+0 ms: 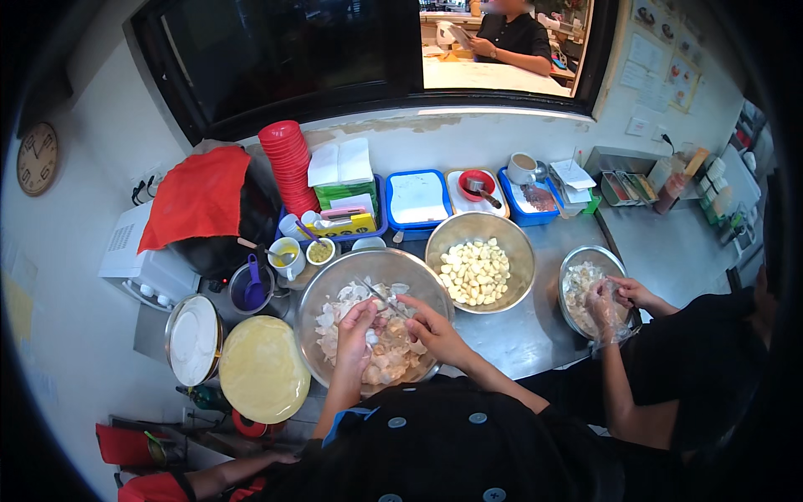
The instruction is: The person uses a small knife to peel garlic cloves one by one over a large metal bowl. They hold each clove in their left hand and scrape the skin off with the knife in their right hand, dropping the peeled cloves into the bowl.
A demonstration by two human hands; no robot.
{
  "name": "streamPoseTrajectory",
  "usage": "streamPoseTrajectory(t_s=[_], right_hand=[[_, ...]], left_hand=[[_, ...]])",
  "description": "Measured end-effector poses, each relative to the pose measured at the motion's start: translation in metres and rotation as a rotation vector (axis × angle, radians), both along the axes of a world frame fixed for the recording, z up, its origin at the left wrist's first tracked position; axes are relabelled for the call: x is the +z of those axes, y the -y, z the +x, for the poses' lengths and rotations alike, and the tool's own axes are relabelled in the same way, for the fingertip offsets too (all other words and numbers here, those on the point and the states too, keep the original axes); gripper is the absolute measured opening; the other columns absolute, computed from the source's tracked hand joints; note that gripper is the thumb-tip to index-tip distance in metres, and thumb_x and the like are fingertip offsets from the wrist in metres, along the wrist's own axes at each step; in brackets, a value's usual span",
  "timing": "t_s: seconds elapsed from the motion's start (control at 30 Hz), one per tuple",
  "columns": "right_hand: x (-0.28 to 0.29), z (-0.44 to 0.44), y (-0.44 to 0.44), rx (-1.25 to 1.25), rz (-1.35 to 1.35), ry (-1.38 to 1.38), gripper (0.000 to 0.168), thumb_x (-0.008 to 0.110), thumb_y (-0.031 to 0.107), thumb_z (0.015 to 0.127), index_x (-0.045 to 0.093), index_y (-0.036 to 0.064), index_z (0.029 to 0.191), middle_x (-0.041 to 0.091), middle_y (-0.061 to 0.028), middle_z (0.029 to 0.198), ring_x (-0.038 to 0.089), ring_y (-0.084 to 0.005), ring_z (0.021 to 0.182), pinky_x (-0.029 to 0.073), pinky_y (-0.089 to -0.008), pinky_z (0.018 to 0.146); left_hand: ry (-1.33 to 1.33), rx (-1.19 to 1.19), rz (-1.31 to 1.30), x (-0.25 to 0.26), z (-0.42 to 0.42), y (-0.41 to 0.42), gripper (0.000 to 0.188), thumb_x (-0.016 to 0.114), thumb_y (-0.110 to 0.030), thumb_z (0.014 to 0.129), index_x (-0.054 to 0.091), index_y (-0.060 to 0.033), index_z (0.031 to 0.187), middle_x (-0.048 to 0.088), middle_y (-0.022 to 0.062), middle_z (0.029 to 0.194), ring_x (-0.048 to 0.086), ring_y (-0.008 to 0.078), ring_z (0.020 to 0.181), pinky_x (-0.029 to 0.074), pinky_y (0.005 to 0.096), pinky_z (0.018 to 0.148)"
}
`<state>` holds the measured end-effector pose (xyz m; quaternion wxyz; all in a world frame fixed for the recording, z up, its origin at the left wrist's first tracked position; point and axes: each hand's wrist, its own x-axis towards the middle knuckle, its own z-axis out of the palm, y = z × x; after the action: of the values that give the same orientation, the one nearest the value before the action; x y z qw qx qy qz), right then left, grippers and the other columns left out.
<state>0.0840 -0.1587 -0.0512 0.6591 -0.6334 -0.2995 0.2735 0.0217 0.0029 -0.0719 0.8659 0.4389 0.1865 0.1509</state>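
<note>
Both hands are over a large steel bowl strewn with papery garlic skins. My left hand pinches a small pale garlic clove between thumb and fingers. A small knife is in my right hand, its blade angled up and left, close to the clove. Fingers partly cover both the clove and the knife's handle. Beyond my right hand, a second steel bowl holds many peeled garlic cloves.
On the right, a co-worker's gloved hand and bare hand work over a smaller steel bowl. Cups, blue bins and stacked red bowls line the back. Left stands a yellow round lid. Another person's arm shows lower left.
</note>
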Motion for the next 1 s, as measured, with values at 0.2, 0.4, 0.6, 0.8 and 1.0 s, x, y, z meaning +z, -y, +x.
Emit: streamPoseTrajectory(t_s=[0.2, 0.4, 0.6, 0.8, 1.0], right_hand=[[0.000, 0.001, 0.007, -0.047, -0.114, 0.069, 0.041, 0.046, 0.012, 0.089, 0.041, 0.017, 0.130, 0.059, -0.0073, 0.106, 0.055, -0.0127, 0.079, 0.043, -0.0249, 0.073], [-0.015, 0.001, -0.005, -0.019, -0.060, 0.310, 0.042, 0.044, 0.013, 0.090, 0.037, 0.019, 0.132, 0.051, -0.0105, 0.122, 0.054, -0.0199, 0.098, 0.042, -0.0284, 0.081], [-0.010, 0.002, 0.005, -0.025, -0.124, 0.298, 0.044, 0.043, 0.016, 0.091, 0.035, 0.023, 0.133, 0.052, -0.0147, 0.120, 0.055, -0.0280, 0.102, 0.041, -0.0322, 0.086], [0.014, 0.004, 0.014, 0.003, -0.201, 0.161, 0.044, 0.044, 0.017, 0.090, 0.035, 0.024, 0.133, 0.054, -0.0143, 0.117, 0.057, -0.0245, 0.098, 0.041, -0.0311, 0.084], [0.008, 0.005, 0.013, -0.059, -0.133, 0.230, 0.045, 0.044, 0.016, 0.090, 0.035, 0.025, 0.132, 0.057, -0.0135, 0.113, 0.058, -0.0207, 0.092, 0.042, -0.0305, 0.081]], left_hand=[[-0.031, -0.064, 0.186, 0.001, 0.006, 0.007, 0.028, 0.059, -0.007, 0.082, 0.054, 0.0047, 0.106, 0.062, 0.0087, 0.087, 0.060, 0.0130, 0.072, 0.043, 0.0228, 0.058], [-0.015, -0.021, 0.224, -0.001, 0.000, 0.007, 0.024, 0.057, -0.003, 0.081, 0.055, 0.0042, 0.104, 0.062, 0.0064, 0.082, 0.057, 0.0093, 0.067, 0.042, 0.0192, 0.057], [-0.025, -0.104, 0.278, -0.001, 0.003, 0.007, 0.012, 0.056, -0.009, 0.084, 0.057, -0.0004, 0.093, 0.058, 0.0028, 0.076, 0.051, 0.0067, 0.060, 0.038, 0.0181, 0.051], [-0.022, -0.087, 0.301, 0.008, 0.009, 0.013, 0.012, 0.056, -0.008, 0.084, 0.057, -0.0002, 0.092, 0.059, 0.0031, 0.076, 0.050, 0.0066, 0.059, 0.037, 0.0185, 0.049], [-0.005, -0.067, 0.257, 0.006, 0.017, 0.015, 0.016, 0.058, -0.006, 0.082, 0.057, 0.0017, 0.097, 0.059, 0.0026, 0.073, 0.050, 0.0066, 0.056, 0.038, 0.0182, 0.049]])
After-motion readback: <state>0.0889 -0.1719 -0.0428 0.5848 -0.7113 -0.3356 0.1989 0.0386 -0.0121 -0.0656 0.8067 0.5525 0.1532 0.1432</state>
